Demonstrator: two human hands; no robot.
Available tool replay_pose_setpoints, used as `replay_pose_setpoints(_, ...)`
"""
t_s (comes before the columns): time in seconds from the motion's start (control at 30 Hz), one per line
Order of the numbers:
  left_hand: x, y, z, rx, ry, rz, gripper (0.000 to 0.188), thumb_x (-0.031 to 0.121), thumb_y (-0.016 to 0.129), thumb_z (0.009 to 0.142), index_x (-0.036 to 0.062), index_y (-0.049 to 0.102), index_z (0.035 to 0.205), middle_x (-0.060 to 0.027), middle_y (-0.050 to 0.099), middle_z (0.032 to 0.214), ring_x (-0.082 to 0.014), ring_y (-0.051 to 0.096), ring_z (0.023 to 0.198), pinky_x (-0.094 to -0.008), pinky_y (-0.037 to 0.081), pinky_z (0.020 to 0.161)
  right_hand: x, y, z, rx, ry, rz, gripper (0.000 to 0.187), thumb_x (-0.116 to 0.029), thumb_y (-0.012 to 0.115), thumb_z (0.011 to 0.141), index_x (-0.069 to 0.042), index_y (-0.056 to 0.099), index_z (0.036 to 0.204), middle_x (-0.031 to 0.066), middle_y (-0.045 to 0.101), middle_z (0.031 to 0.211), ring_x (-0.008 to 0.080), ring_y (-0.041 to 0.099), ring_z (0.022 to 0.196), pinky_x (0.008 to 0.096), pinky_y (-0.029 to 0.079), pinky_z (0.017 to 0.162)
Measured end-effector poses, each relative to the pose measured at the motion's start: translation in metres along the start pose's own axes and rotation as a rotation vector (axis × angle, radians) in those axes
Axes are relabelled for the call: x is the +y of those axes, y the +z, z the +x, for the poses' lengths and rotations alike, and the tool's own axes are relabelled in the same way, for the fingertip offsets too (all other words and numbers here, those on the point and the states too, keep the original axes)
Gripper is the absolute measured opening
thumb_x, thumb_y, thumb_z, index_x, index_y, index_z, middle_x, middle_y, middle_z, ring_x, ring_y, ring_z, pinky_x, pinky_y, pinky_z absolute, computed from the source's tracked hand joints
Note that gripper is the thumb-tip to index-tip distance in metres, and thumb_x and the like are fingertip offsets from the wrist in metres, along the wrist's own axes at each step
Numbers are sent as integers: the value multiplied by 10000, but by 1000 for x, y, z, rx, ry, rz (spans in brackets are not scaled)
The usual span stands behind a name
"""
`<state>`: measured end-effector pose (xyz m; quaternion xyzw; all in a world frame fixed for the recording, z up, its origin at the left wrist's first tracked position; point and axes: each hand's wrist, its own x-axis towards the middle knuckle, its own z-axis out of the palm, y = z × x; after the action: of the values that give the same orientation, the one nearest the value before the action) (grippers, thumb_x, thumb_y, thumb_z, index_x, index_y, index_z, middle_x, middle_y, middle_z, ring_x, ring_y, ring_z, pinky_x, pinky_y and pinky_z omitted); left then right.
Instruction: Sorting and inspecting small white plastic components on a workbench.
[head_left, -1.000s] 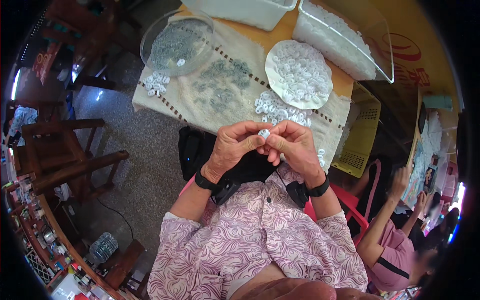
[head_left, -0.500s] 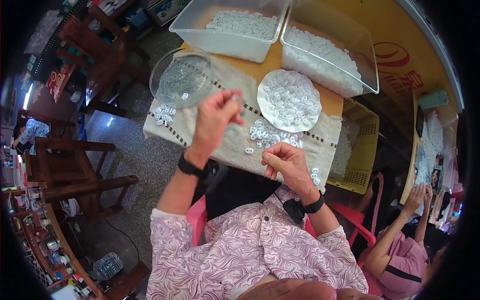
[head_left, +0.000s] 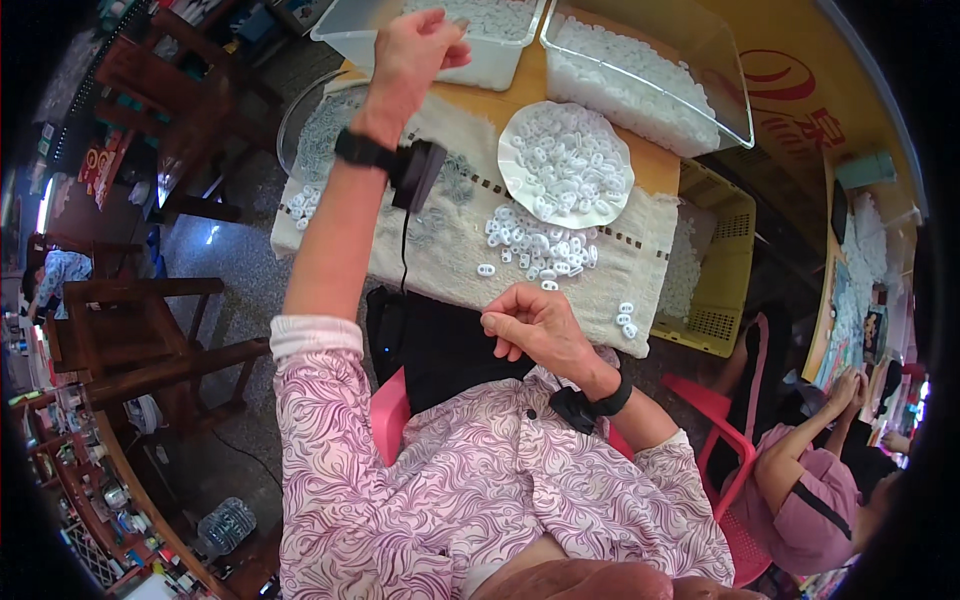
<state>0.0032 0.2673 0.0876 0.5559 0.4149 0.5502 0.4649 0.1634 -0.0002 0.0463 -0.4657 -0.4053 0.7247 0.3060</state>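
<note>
My left hand (head_left: 415, 62) is raised in front of the left plastic bin (head_left: 470, 62), fingers pinched together. Whatever sits in that pinch is too small to name. My right hand (head_left: 540, 325) hovers over the near edge of the cloth (head_left: 430, 250), thumb against curled fingers; its contents are hidden. Just beyond it lies a loose pile of small white two-holed plastic pieces (head_left: 540, 245). More of them fill a pale scalloped plate (head_left: 507, 165). Behind my left forearm, a clear round dish (head_left: 285, 135) of thin grey pieces is partly covered, with similar grey bits (head_left: 435, 225) on the cloth.
Another clear bin (head_left: 640, 105) of white pieces stands at the back right. Small white groups lie at the cloth's left (head_left: 302, 205) and right (head_left: 627, 320). A yellow crate (head_left: 715, 270) is beside the table. To the right, a co-worker's hands (head_left: 845, 392) rest at another table.
My left hand has swung up and away from above the cloth to the left bin. My right hand has drawn slightly back toward me and left, still closed. The view has shifted a little.
</note>
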Motion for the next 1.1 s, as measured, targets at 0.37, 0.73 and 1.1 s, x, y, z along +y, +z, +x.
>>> replay_pose_setpoints(0.37, -19, -2, -195, -208, 0, 552, 89, 78, 670, 783, 33, 672, 859, -88, 612, 742, -229, 604, 660, -323, 481, 596, 10, -27, 17, 203, 4, -152, 151, -121, 641, 873, 24, 628, 912, 51, 642, 734, 87, 616, 583, 218, 492, 487)
replay_pose_setpoints(0.73, -41, 31, -233, -209, 85, 968, 160, 114, 709, 758, 50, 645, 890, -115, 546, 838, -321, 601, 738, -399, 480, 607, 11, -32, 18, 269, -39, -119, 125, -93, 633, 873, 29, 621, 898, 39, 629, 717, 74, 603, 573, 200, 479, 476)
replay_pose_setpoints(1.1, -37, 24, -233, -161, -62, 530, 125, 78, 677, 796, 12, 637, 894, -133, 611, 760, -276, 621, 644, -379, 494, 584, 15, -36, 19, 308, -74, -135, 132, -94, 634, 885, 26, 631, 939, 32, 632, 719, 63, 598, 584, 198, 466, 492)
